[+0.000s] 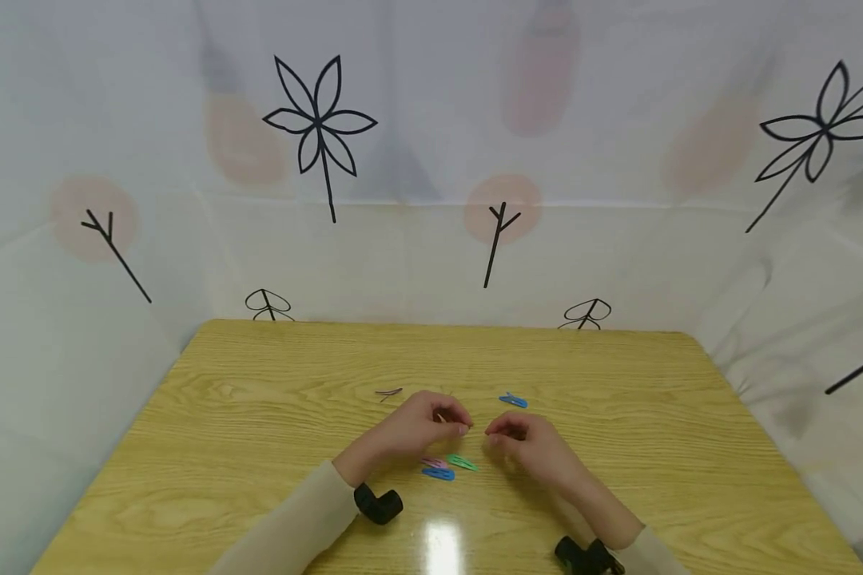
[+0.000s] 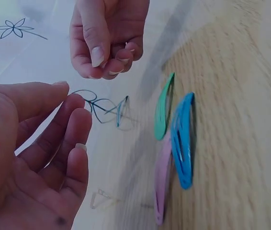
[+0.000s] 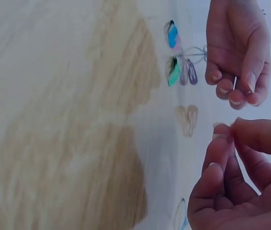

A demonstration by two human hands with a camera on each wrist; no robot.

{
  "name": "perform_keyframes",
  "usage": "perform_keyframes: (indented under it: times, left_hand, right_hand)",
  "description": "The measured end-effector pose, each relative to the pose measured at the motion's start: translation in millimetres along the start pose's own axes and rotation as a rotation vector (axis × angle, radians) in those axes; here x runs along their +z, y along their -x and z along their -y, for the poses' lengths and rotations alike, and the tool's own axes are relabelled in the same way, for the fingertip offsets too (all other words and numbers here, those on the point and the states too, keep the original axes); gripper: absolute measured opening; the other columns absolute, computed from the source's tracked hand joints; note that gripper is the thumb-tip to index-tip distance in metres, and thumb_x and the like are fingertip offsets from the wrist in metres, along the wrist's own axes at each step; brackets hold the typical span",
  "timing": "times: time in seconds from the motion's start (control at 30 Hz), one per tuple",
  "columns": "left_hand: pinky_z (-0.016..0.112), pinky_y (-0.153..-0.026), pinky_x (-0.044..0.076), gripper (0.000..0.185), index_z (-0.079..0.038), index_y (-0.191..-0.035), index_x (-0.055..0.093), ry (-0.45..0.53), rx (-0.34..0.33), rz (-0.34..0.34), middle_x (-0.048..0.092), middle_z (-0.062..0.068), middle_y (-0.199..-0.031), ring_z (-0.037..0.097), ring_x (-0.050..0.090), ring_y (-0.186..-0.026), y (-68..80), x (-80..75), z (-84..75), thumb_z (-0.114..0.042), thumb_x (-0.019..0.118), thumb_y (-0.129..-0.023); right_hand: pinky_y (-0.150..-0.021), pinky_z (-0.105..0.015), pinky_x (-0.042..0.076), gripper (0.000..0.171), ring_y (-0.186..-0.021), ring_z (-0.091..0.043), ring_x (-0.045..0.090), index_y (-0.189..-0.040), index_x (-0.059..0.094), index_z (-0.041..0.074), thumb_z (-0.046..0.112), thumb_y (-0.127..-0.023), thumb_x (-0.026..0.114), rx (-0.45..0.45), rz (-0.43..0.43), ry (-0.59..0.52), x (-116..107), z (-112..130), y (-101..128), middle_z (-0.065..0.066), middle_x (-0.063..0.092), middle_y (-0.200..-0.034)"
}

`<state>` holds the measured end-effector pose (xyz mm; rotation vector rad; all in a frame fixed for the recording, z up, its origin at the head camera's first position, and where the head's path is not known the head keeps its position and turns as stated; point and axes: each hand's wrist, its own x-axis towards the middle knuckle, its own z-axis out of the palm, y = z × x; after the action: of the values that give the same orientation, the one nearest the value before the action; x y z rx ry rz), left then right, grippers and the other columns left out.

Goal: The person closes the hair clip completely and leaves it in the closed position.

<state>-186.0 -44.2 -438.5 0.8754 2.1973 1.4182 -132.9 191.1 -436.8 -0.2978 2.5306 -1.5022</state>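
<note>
Hands meet over the table (image 1: pixel 618 383) in the head view. The left hand (image 1: pixel 420 427) has its fingers curled around a small pale pin (image 1: pixel 440 416); the right hand (image 1: pixel 525 443) has thumb and fingertips drawn together just beside it, and whether it grips anything I cannot tell. Below the left hand lie a blue clip (image 1: pixel 439 473), a green clip (image 1: pixel 462 462) and a pink clip (image 1: pixel 434 461). Another blue clip (image 1: pixel 514 400) lies beyond the right hand.

Left wrist view: the left hand (image 2: pixel 35 158) is loosely curled, and the green clip (image 2: pixel 163 112), blue clip (image 2: pixel 183 141) and pink clip (image 2: pixel 162 184) lie touching one another.

Right wrist view: the left hand (image 3: pixel 238 52) pinches the pin (image 3: pixel 234 83); the right hand's fingertips (image 3: pixel 221 132) touch.
</note>
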Motion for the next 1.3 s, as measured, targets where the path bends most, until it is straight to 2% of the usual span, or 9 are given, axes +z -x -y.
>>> perform_keyframes:
  times: [0.13,0.3,0.6,0.97,1.17,1.3]
  left_hand:
    - [0.029,-0.077,0.05,0.016,-0.007,-0.108,0.072,0.023,0.007,-0.049,0.068,-0.005,-0.099,0.012,0.062,-0.091,-5.6,5.2,-5.0,-0.018,0.064,-0.099]
    - [0.029,-0.079,0.05,0.018,-0.006,-0.11,0.071,0.006,0.015,-0.12,0.067,-0.007,-0.099,0.011,0.062,-0.091,-16.8,11.1,-8.1,-0.019,0.063,-0.1]
    - [0.026,-0.079,0.05,0.017,-0.006,-0.11,0.071,-0.037,0.027,-0.126,0.066,-0.008,-0.099,0.006,0.061,-0.091,-42.5,19.3,-8.2,-0.017,0.065,-0.099]
    - [0.024,-0.079,0.05,0.014,-0.01,-0.11,0.07,-0.078,-0.023,-0.123,0.066,-0.008,-0.1,0.005,0.06,-0.091,-71.1,27.3,-6.3,-0.013,0.067,-0.097]
    - [0.023,-0.081,0.049,0.018,-0.005,-0.113,0.069,-0.083,-0.033,-0.111,0.067,-0.002,-0.105,0.007,0.061,-0.093,-80.4,28.1,-5.7,-0.01,0.066,-0.097]
    - [0.024,-0.083,0.049,0.019,-0.006,-0.114,0.07,-0.096,-0.05,-0.1,0.067,-0.002,-0.105,0.007,0.061,-0.093,-84.7,29.0,-1.9,-0.011,0.066,-0.096]
  right_hand:
    - [-0.066,-0.029,0.048,0.011,-0.082,-0.019,0.059,-0.102,0.071,0.005,0.012,-0.096,0.067,0.01,-0.07,0.048,-9,-3,1,-0.004,0.069,-0.094]
    - [-0.07,-0.031,0.048,0.01,-0.084,-0.018,0.062,-0.102,0.071,0.005,0.011,-0.097,0.066,0.036,-0.172,0.118,-21,-7,3,-0.004,0.07,-0.095]
    - [-0.071,-0.031,0.049,0.011,-0.086,-0.02,0.061,-0.103,0.072,0.002,0.009,-0.096,0.066,0.04,-0.303,0.195,-35,-13,-4,-0.005,0.068,-0.094]
    - [-0.06,-0.027,0.046,0.016,-0.076,-0.02,0.057,-0.109,0.069,-0.001,0.005,-0.095,0.065,0.079,-0.279,0.166,-43,-27,-18,-0.009,0.066,-0.094]
    - [-0.062,-0.029,0.048,0.02,-0.079,-0.019,0.058,-0.111,0.069,-0.002,0.002,-0.091,0.069,0.099,-0.235,0.142,-41,-27,-27,-0.009,0.067,-0.095]
    - [-0.065,-0.03,0.05,0.025,-0.082,-0.019,0.06,-0.111,0.069,-0.003,0.003,-0.087,0.074,0.118,-0.207,0.144,-39,-28,-30,-0.01,0.068,-0.098]
